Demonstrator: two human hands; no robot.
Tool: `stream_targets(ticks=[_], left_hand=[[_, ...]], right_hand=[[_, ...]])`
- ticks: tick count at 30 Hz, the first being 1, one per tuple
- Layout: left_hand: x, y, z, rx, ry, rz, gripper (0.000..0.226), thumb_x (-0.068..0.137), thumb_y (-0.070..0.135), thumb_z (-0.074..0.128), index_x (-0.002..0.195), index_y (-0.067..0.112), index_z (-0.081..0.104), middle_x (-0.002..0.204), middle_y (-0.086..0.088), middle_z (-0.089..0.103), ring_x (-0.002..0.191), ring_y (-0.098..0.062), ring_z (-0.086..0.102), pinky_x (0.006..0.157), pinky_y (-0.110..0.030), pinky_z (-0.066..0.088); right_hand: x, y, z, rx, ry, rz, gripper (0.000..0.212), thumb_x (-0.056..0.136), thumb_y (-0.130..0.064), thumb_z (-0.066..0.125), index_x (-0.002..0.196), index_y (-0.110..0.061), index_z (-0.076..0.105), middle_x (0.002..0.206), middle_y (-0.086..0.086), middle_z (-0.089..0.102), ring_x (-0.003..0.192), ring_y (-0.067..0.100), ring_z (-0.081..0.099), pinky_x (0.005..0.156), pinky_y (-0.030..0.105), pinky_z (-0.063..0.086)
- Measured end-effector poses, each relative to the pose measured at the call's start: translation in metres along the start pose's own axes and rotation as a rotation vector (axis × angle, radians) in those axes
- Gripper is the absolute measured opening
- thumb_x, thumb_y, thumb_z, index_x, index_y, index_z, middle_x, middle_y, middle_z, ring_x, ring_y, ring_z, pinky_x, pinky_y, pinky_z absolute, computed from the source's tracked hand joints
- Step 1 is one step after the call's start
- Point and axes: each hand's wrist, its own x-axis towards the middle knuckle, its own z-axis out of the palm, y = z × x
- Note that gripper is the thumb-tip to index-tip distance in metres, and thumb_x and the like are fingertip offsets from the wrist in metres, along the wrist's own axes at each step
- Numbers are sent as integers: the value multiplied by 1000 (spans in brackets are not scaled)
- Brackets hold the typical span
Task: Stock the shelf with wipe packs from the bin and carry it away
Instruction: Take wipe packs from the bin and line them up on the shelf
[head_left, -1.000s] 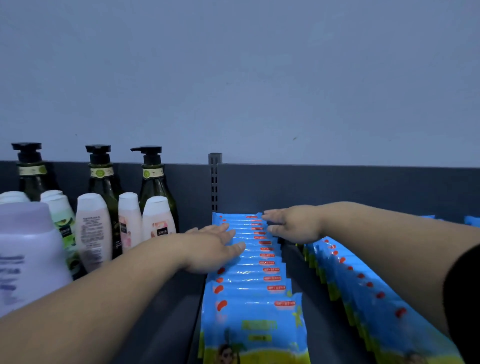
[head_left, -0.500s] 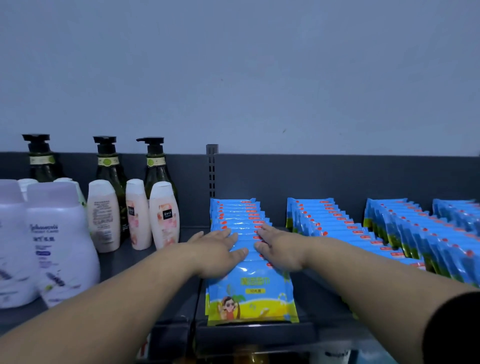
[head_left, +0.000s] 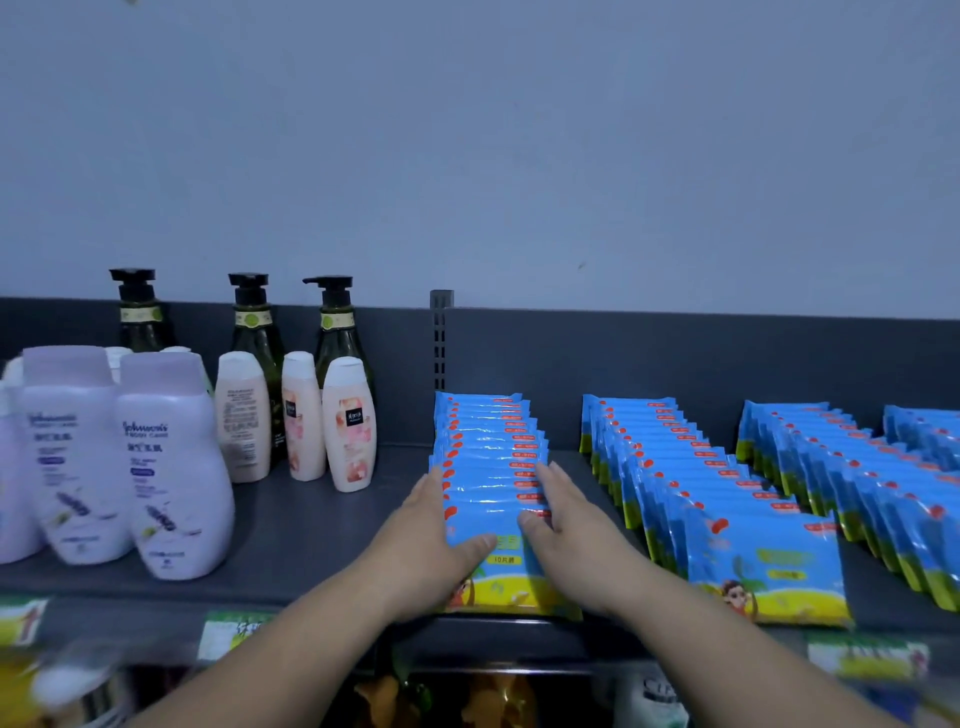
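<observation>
Both hands rest on the leftmost row of wipe packs, a line of blue packets standing one behind another on the dark shelf and running back to the rear panel. The left hand lies flat against the row's left flank, fingers stretched forward along the packets' edges and the thumb laid across the face of the front pack. The right hand mirrors it on the right flank, its thumb also on top of the packets. Each grip is spread and flat, pressing the row from its side, closed around nothing.

To the right stand more rows of wipe packs, apart from the first row with bare shelf between them. To the left, well apart from the hands, stand pale pink bottles, large lilac bottles and, behind them against the back panel, dark pump bottles. Price tags line the shelf's front edge, blurred. The bin does not show.
</observation>
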Motion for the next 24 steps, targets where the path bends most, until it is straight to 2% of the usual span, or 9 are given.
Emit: stream_targets(ticks=[3, 6, 8, 10, 12, 14, 18, 24], left_hand=[[-2, 4, -3, -10, -66, -10, 67, 90, 35, 62, 144, 30, 22, 117, 18, 42, 101, 1, 48, 82, -9, 36], [-2, 4, -5, -32, -99, -15, 59, 91, 34, 60, 139, 35, 26, 121, 18, 46, 97, 3, 52, 75, -6, 37], [-1, 3, -7, -68, -102, -26, 51, 92, 36, 58, 135, 38, 31, 126, 18, 50, 94, 7, 55, 72, -3, 40], [-2, 4, -7, -41, -100, -9, 49, 95, 38, 53, 137, 38, 28, 139, 20, 38, 103, 12, 47, 80, -4, 38], [-1, 2, -5, 68, -80, 15, 62, 97, 41, 46, 149, 28, 15, 153, 17, 13, 121, 8, 33, 94, -9, 28], [2, -3, -2, 155, -86, 5, 69, 98, 45, 42, 153, 23, 6, 159, 15, -4, 135, 2, 26, 102, -13, 23], [11, -7, -3, 230, -129, 4, 71, 98, 48, 39, 153, 20, 5, 160, 13, -2, 141, -3, 22, 111, -20, 21], [18, -10, -2, 307, -119, 9, 71, 97, 50, 38, 153, 16, 10, 160, 6, 1, 146, -11, 9, 116, -25, 14]], right_hand=[[2, 3, 4, 27, -28, 7, 54, 102, -23, 38, 151, -16, 15, 158, -5, 14, 133, 9, 33, 93, 9, 24], [4, 4, 7, 14, -59, 13, 57, 103, -26, 37, 153, -17, 10, 161, -3, -1, 145, 9, 15, 100, 12, 19], [5, 5, 6, 24, -81, 24, 58, 103, -29, 36, 153, -18, 9, 161, -4, -5, 146, 7, 6, 104, 13, 16], [2, 5, 4, 52, -90, 20, 58, 103, -32, 35, 154, -19, 9, 160, -8, -7, 144, 1, 5, 102, 12, 13], [0, 6, 4, 28, -85, -6, 56, 104, -32, 32, 153, -20, 10, 158, -14, -6, 133, -8, 11, 98, 8, 14], [0, 7, 7, -38, -67, -28, 55, 104, -33, 30, 153, -21, 9, 158, -16, -4, 135, -7, 13, 98, 7, 15], [5, 12, 11, -127, -63, -22, 56, 104, -36, 27, 154, -20, 8, 160, -12, -9, 146, 4, 3, 114, 19, 11], [6, 12, 12, -166, -34, -15, 55, 104, -34, 29, 154, -19, 12, 161, -7, -2, 146, 3, 0, 115, 20, 7]])
